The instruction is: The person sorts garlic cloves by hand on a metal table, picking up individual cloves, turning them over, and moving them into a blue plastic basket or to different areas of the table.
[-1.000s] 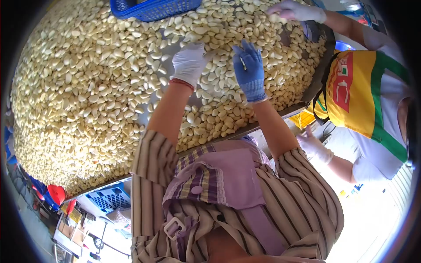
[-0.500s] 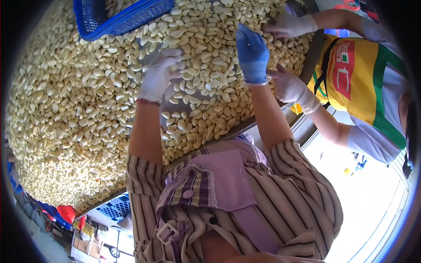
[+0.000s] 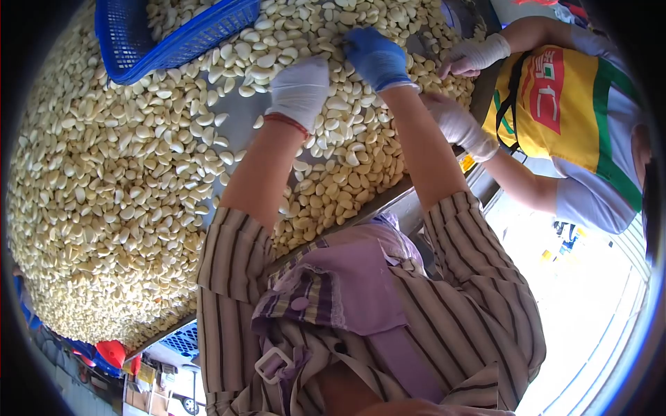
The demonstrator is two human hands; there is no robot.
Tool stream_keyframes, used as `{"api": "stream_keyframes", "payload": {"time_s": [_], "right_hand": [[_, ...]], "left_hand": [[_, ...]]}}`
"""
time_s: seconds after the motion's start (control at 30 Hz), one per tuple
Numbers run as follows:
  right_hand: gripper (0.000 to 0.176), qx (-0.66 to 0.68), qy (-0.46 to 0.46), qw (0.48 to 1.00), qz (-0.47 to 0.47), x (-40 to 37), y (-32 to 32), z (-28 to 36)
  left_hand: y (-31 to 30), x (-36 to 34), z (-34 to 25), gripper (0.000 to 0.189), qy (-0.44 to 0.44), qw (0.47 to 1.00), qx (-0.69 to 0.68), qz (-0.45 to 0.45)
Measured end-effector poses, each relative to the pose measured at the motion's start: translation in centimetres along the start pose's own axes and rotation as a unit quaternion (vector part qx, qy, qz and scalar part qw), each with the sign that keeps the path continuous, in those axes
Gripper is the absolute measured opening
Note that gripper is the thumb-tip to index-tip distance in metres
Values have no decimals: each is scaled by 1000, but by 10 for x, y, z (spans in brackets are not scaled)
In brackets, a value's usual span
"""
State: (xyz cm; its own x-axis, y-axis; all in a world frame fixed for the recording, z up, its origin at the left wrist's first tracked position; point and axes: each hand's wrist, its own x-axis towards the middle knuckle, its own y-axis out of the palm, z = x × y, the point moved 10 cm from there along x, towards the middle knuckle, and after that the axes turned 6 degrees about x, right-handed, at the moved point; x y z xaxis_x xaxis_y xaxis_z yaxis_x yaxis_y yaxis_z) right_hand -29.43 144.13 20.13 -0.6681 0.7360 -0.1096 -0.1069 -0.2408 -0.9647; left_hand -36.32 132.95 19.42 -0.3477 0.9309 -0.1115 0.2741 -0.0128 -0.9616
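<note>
Pale peeled garlic cloves (image 3: 118, 187) lie thickly spread over a metal worktop (image 3: 239, 114). My left hand (image 3: 300, 87), in a white glove with a red band at the wrist, rests low over the cloves; its fingers are hidden behind the back of the hand. To its right, my right hand (image 3: 378, 59) wears a blue glove and reaches down among the cloves. The fingers of that hand are curled inward, and whatever they may hold is out of sight. A small gap separates the two hands.
A blue plastic basket (image 3: 194, 41) with cloves in it stands at the upper left. At the right, a co-worker in a yellow and green apron (image 3: 555, 104) has two gloved hands (image 3: 461, 128) over the cloves, close to my right forearm. The worktop's edge (image 3: 378, 208) runs before me.
My left hand has moved right and away from me, turning its back to view. My right hand has shifted left and lowered into the cloves. The co-worker's hands have moved slightly.
</note>
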Motion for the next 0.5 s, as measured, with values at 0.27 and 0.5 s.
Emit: {"api": "stream_keyframes", "payload": {"time_s": [0.27,0.5], "right_hand": [[24,570,203,795,30,-57,-3,-57],[27,358,50,928,-94,-26,-24,-38]], "left_hand": [[-43,-76,53,31,60,351,-927,114],[-272,-19,163,21,-8,872,-262,-414]]}}
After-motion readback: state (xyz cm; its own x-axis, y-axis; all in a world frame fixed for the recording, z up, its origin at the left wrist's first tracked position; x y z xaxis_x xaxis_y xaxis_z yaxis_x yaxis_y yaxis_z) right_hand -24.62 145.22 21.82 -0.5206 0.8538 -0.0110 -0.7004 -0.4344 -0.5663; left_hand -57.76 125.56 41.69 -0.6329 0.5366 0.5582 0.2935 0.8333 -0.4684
